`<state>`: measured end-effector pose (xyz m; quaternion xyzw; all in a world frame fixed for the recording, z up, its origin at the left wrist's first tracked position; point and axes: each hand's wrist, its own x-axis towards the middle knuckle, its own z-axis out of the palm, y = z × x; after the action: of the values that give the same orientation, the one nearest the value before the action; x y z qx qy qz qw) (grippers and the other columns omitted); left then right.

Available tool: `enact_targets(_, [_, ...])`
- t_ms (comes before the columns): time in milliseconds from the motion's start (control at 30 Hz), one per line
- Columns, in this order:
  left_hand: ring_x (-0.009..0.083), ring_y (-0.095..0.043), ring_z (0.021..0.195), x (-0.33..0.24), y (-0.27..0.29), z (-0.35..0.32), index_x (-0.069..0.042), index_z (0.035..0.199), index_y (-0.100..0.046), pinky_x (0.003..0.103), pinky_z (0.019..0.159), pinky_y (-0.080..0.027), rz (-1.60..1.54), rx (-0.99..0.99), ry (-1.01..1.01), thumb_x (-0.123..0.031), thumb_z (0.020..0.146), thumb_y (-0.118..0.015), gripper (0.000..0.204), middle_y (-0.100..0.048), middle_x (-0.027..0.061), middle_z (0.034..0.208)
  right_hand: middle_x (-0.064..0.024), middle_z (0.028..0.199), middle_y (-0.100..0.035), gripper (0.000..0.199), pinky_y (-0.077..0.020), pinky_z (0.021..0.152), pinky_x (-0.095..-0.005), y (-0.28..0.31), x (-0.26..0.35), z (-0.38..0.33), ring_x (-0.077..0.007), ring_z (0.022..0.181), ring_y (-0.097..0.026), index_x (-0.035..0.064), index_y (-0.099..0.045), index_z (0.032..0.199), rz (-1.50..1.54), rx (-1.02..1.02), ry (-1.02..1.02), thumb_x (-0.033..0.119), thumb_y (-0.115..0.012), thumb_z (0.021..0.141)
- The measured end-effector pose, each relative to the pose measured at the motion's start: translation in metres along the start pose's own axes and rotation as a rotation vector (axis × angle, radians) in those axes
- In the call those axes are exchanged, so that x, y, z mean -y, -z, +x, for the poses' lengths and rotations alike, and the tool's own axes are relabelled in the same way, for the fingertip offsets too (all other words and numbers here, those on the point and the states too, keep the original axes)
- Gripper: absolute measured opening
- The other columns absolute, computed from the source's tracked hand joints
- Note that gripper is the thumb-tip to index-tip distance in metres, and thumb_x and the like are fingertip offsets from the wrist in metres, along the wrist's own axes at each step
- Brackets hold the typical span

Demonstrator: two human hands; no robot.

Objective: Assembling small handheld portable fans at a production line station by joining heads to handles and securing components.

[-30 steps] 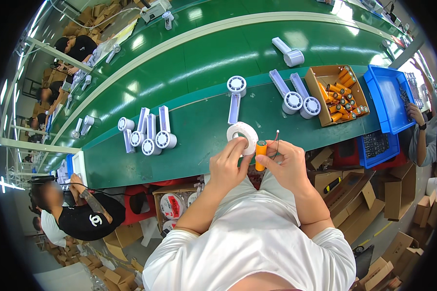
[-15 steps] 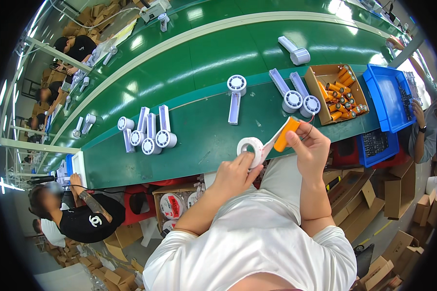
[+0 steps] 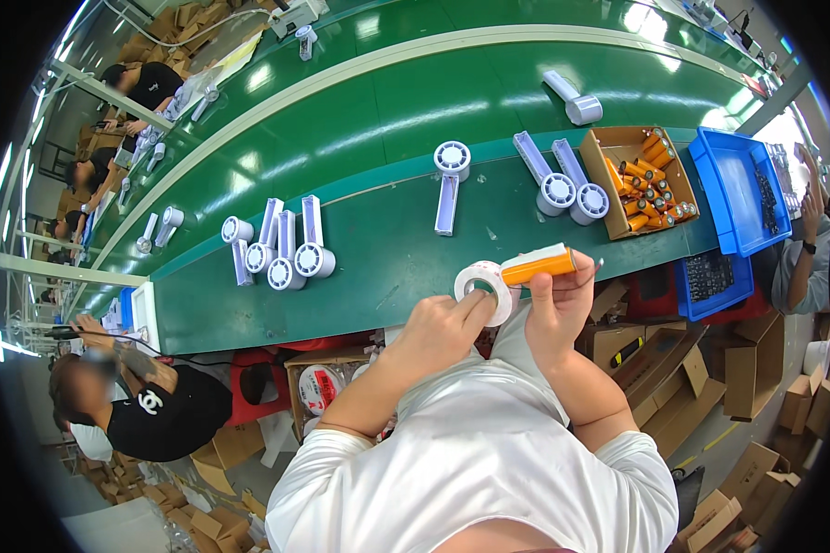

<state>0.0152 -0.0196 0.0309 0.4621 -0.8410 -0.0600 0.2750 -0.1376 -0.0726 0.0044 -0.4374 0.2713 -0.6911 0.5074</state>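
Observation:
My left hand (image 3: 432,332) is closed on a roll of white double-sided tape (image 3: 503,302), with fingers pushed into its core. My right hand (image 3: 561,311) grips an orange cylindrical battery (image 3: 546,267) by its far end. The battery lies nearly level, its left end against the roll. A strip of white tape (image 3: 537,254) runs along the battery's upper side. Beyond my hands, a light-purple handheld fan housing (image 3: 452,160) with an open handle trough rests on the green bench (image 3: 378,249).
Several similar fan housings (image 3: 287,274) lie to the left, and two more (image 3: 557,192) to the right. A cardboard box (image 3: 592,152) holds several orange batteries. Beside it are blue trays (image 3: 730,198). A green conveyor belt (image 3: 369,129) runs behind. People sit at left and right.
The battery has turned from steep to nearly level and come down to the roll. The tape strip that stretched between them now lies along the battery. My right hand has moved lower and left.

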Motion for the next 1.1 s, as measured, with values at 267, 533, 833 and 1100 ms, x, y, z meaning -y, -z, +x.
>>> enact_targets(267, [0.0319,-0.065,0.066,-0.014,-0.009,-0.022,-0.002,0.108,-0.053,0.042,0.056,-0.051,-0.214,0.356,0.069,0.001,0.067,-0.061,0.042,-0.063,0.0162,0.090,-0.0097,0.105,-0.062,0.020,-0.0546,0.082,-0.0340,0.040,0.015,0.068,-0.0186,0.092,-0.064,0.0031,-0.052,0.110,0.251,-0.337,0.047,0.017,-0.058,0.097])
enact_targets(533, [0.0393,-0.066,0.086,0.020,-0.054,-0.111,-0.005,0.123,-0.043,0.052,0.074,-0.050,-0.279,0.711,0.616,0.001,0.077,-0.056,0.048,-0.068,0.0181,0.088,-0.0052,0.098,-0.063,0.043,-0.0534,0.078,-0.0273,0.088,-0.036,0.059,-0.0118,0.088,-0.062,0.0000,-0.053,0.110,0.017,0.293,-0.275,0.021,-0.078,0.083])
enact_targets(833, [0.0408,-0.064,0.090,0.046,-0.097,-0.188,-0.001,0.123,-0.044,0.050,0.074,-0.053,0.010,0.430,0.765,-0.024,0.086,-0.064,0.048,-0.058,0.0198,0.117,-0.0068,0.100,-0.062,0.040,-0.0497,0.084,-0.0262,0.105,-0.078,0.054,-0.0125,0.093,-0.060,-0.0023,-0.056,0.110,-0.004,0.410,-0.520,0.012,-0.079,0.081])
enact_targets(1100, [0.0398,-0.062,0.104,0.038,-0.087,-0.180,-0.006,0.130,-0.046,0.050,0.086,-0.051,-0.001,0.536,0.920,-0.044,0.084,-0.064,0.062,-0.053,0.0189,0.133,-0.0078,0.100,-0.062,0.039,-0.0492,0.084,-0.0255,0.112,-0.080,0.049,-0.0125,0.094,-0.060,-0.0034,-0.055,0.111,0.001,0.409,-0.479,0.010,-0.078,0.082])
